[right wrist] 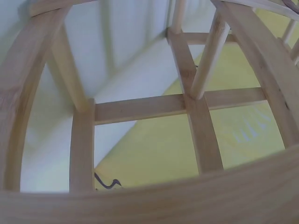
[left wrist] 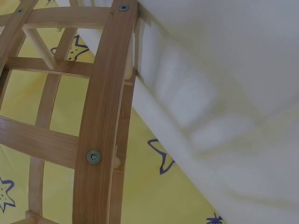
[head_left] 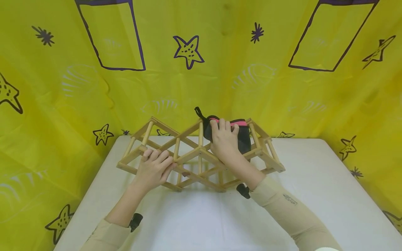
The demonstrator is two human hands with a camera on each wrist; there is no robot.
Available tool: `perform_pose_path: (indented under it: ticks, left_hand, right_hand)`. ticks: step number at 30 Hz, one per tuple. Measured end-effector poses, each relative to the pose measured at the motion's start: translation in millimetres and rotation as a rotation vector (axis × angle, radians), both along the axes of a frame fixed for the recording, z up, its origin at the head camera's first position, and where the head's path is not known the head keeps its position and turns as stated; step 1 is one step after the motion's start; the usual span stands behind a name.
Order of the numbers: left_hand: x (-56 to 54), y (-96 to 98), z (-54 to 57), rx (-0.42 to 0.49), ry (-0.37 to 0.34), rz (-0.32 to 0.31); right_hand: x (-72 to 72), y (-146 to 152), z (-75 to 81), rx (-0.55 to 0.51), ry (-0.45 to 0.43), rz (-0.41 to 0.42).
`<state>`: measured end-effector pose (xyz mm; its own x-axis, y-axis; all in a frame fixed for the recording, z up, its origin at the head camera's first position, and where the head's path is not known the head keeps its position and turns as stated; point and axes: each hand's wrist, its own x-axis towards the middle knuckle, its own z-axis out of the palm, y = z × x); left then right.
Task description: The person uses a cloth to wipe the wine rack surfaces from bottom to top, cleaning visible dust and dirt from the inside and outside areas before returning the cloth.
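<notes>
A folding lattice rack of light wooden slats and dowels stands expanded on the white table. My left hand grips its front slats left of the middle, fingers curled over the top. With my right hand I hold a black pouch with a pink zip edge and a wrist loop, at the right half of the rack. My right thumb is hidden. Close up in the left wrist view are bolted rack slats; crossing slats and dowels fill the right wrist view. Neither wrist view shows a hand or the pouch.
A white table lies under the rack. Behind and at both sides hangs a yellow curtain with purple stars, close to the table's back edge. Small black devices sit at the left wrist and right wrist.
</notes>
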<state>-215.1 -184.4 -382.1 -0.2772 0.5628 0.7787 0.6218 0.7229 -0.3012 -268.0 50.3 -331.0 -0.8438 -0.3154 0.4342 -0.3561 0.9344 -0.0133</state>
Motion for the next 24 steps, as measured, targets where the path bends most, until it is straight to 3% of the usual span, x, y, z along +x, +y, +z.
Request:
perform_pose_path:
  ticks: [9, 24]
  left_hand:
    - [-0.8, 0.4, -0.7, 0.01, -0.02, -0.017]
    - [-0.3, -2.3, 0.4, -0.007, -0.038, -0.035]
  right_hand:
    - [-6.0, -6.6, 2.0, 0.068, -0.139, -0.007]
    - [-10.5, -12.5, -0.1, 0.079, -0.166, -0.052]
